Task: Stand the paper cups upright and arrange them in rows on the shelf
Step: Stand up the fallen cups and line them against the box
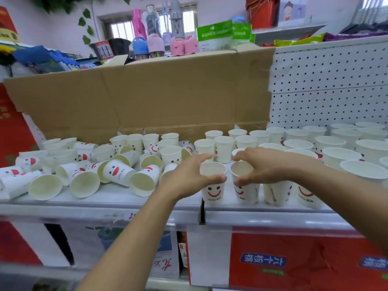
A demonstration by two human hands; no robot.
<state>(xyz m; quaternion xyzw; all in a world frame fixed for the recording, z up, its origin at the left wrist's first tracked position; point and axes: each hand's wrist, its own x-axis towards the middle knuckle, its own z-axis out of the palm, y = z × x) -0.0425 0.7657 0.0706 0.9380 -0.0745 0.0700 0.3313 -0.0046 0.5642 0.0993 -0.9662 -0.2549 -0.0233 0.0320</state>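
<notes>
Here the person's left hand [186, 175] is curled round a paper cup [213, 193] at the front edge of the shelf [126, 199], with the thumb across the front wall just under the rim and the fingers bent over the far side. The right hand [266, 164] holds a second cup [246, 193] just beside it in the same way, thumb in front and fingers behind. Both cups stand upright with the mouth up, and they seem to continue the front row of the standing cups [336, 156] that fill the right part of the shelf. To the left, many lying cups [117, 173] are heaped on their sides in front of a sheet of cardboard [168, 91], so a good part of the work probably remains. Such cups are likely very light and thin: the wall would give way under a hard squeeze, and the rolled rim is the stiffest part. A gentle hold near the rim, from two opposite sides, looks the safest, because pressure in the middle of the wall may dent it. Being so light, a cup may tip or slide when a neighbour is bumped, so it should be set down straight and released softly.
</notes>
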